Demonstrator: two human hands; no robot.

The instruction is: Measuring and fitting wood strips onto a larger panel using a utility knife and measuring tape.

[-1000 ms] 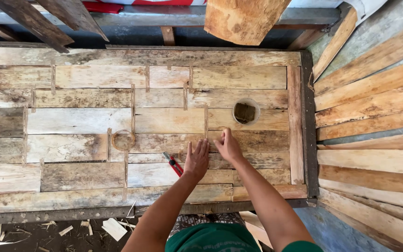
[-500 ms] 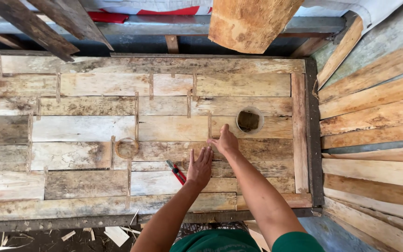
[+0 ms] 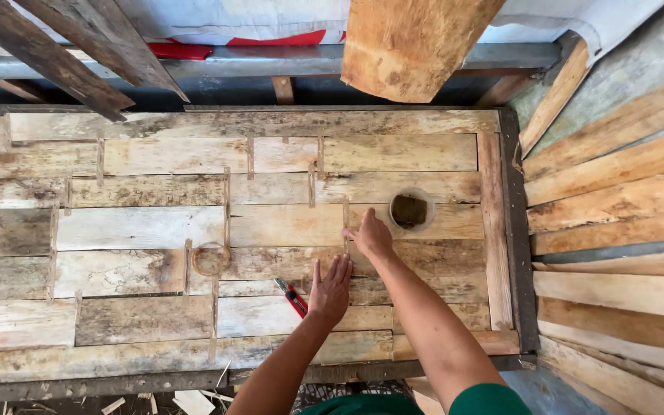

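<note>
We see the patchwork desk of pale, weathered wooden boards almost fully laid. Our left hand rests flat and open beside a red-handled utility knife; our right hand, gripping nothing, fingers a seam near the round hole.

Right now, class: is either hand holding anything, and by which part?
Nothing is held. The left hand lies flat on the wooden panel beside a red cutter; the right hand presses the planks.

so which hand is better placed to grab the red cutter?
Left, probably. The left hand lies flat on the planks, right beside the red cutter, apparently touching its end. The right hand is further up the wooden panel, fingertips on a board seam near the round hole.
</note>
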